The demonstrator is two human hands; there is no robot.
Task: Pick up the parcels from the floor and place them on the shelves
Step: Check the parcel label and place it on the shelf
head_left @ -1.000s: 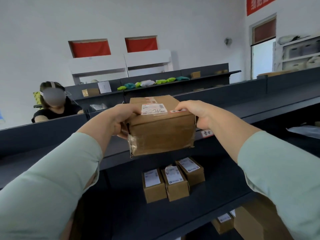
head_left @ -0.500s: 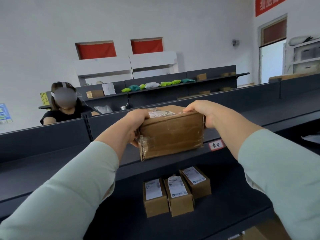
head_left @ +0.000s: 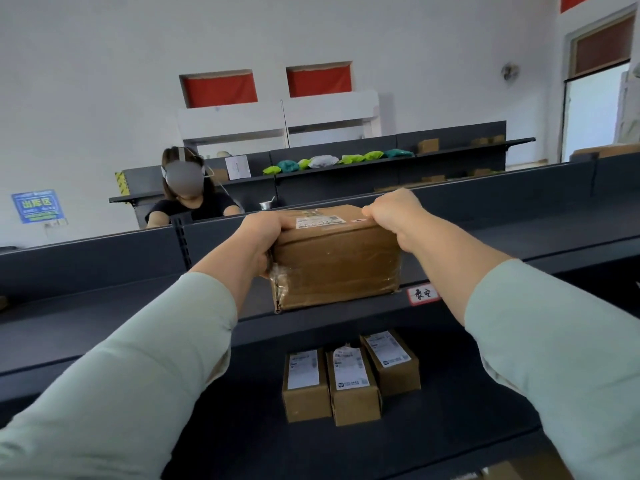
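A brown cardboard parcel (head_left: 337, 263) with a white label on top and clear tape on its sides rests with its bottom at the front lip of the dark upper shelf (head_left: 519, 233). My left hand (head_left: 258, 242) grips its left end and my right hand (head_left: 394, 213) grips its top right corner. Both arms wear pale green sleeves. On the shelf below stand three small labelled boxes (head_left: 346, 379) side by side.
A red-framed label (head_left: 423, 293) is stuck on the upper shelf's front edge, right of the parcel. A person in black (head_left: 188, 199) sits behind the shelving. Farther shelves hold green and white bags (head_left: 329, 161). More boxes show at the bottom right (head_left: 512, 469).
The parcel has moved forward and down onto the upper shelf's front edge, with both hands still on it. My view has tilted slightly so the lower shelf boxes appear lower.
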